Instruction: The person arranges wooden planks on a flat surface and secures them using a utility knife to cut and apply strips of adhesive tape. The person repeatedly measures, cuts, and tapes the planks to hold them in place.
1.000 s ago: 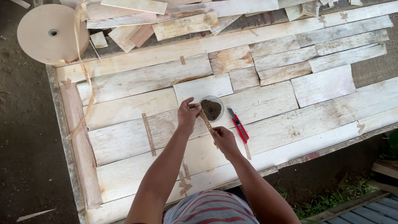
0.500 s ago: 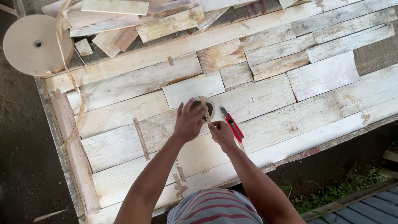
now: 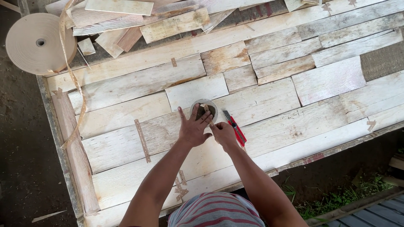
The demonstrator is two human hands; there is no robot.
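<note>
Here the person leans over a wide bed of pale veneer sheets (image 3: 126, 84) laid edge to edge, both hands working at one spot near the middle. The left hand (image 3: 192, 129) lies flat with its fingers (image 3: 205, 119) spread and pressed down, the tips reaching over the near rim of a small round bowl (image 3: 203, 110) with something dark inside; it looks as though the palm is steadying the sheet while the fingertips sit at the bowl. The right hand (image 3: 223, 134) is tucked just beside the left thumb, its fingers curled in together as if pinching something small, but what they grip is hidden from here, so I cannot tell. Just past the right knuckles, on the outer side, a red utility knife (image 3: 235, 128) lies loose on the wood, touching neither hand, likely parked within easy reach.

Short strips of brown tape (image 3: 142, 141) bridge several seams below and to the left of the left wrist, which seems to be how the sheets are kept joined. Well away from the fingers, at the far left corner, a large roll of paper tape (image 3: 38, 42) rests with its loose end (image 3: 75, 92) trailing down along the edge of the bed. Offcuts (image 3: 172, 23) are heaped along the far side.
</note>
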